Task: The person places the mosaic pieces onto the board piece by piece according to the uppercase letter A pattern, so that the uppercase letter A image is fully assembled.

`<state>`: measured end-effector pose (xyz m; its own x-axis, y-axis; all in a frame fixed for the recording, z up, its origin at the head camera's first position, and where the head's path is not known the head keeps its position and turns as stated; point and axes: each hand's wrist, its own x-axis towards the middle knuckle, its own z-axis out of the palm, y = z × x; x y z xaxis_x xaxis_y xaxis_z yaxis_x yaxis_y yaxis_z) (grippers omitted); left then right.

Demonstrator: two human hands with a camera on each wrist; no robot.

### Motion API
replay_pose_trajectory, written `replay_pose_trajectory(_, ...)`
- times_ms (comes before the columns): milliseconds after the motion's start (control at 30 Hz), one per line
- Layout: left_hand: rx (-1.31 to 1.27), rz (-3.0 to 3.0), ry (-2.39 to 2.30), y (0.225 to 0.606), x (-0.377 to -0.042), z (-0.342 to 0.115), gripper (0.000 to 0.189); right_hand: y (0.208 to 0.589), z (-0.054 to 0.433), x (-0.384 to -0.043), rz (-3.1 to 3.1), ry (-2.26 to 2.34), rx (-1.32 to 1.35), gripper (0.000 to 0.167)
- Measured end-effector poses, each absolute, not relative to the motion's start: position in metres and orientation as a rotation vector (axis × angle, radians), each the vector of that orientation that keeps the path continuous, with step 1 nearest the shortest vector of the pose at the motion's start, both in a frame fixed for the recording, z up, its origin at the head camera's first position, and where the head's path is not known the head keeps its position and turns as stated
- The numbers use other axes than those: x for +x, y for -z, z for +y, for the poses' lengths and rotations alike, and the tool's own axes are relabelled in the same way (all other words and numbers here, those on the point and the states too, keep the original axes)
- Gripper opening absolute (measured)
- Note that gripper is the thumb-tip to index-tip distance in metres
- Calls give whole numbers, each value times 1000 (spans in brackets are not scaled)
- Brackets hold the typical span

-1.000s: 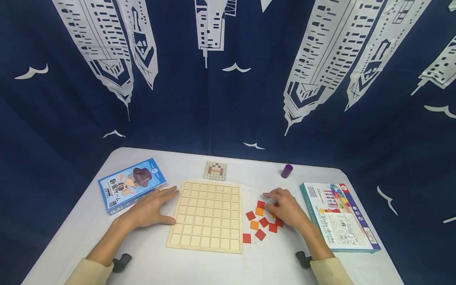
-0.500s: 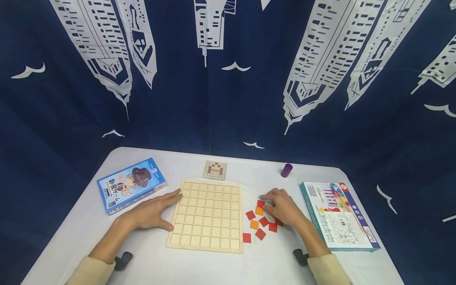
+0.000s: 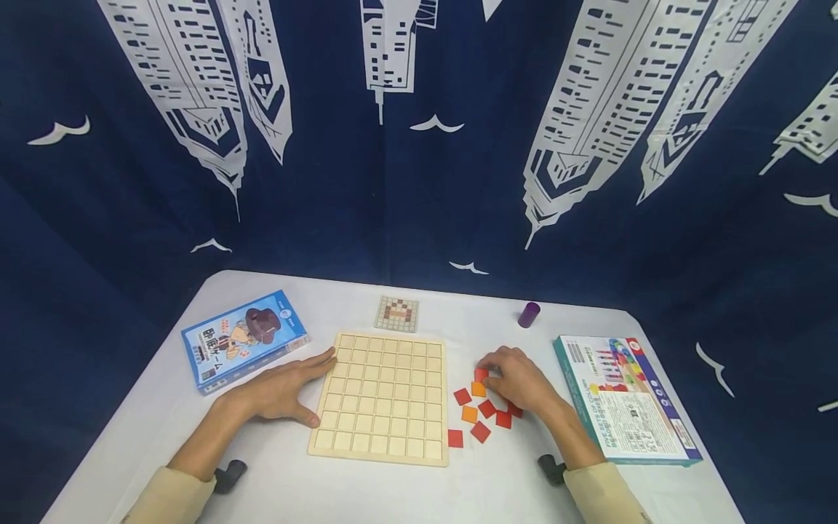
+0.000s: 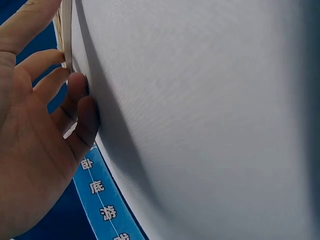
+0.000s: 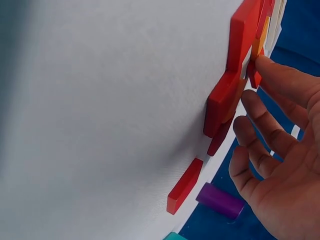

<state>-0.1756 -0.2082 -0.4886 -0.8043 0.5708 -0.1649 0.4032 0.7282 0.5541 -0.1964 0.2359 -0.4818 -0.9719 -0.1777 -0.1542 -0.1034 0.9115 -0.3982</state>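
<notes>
Your left hand (image 3: 281,389) rests along the left side of the pale gridded board (image 3: 380,400), grasping nothing: its fingers are spread, with the thumb at the edge near the lower corner and the fingertips by the upper part of that same edge. Your right hand (image 3: 520,380) is over the loose tiles to the right of the board, thumb and forefinger closed on a red tile (image 3: 481,373); the wrist view catches it nearly edge-on, so you can't really tell whether it has left the table (image 3: 327,491). An orange tile (image 3: 479,389) lies just on the near side of it, and the other red and orange tiles (image 3: 481,431) are scattered around, some partly under your palm. Beyond the board sits a small pattern card (image 3: 396,314), with a purple cylinder (image 3: 529,314) farther right. A blue box (image 3: 245,338) lies beyond your left hand, and a teal-edged box (image 3: 625,400) lies to the right of your right hand.
</notes>
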Motion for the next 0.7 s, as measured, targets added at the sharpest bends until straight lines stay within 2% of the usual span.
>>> replay_pose_trajectory(700, 736, 2576, -742, 489, -176, -208, 111, 482, 235, -197, 2789, 814, -151, 23)
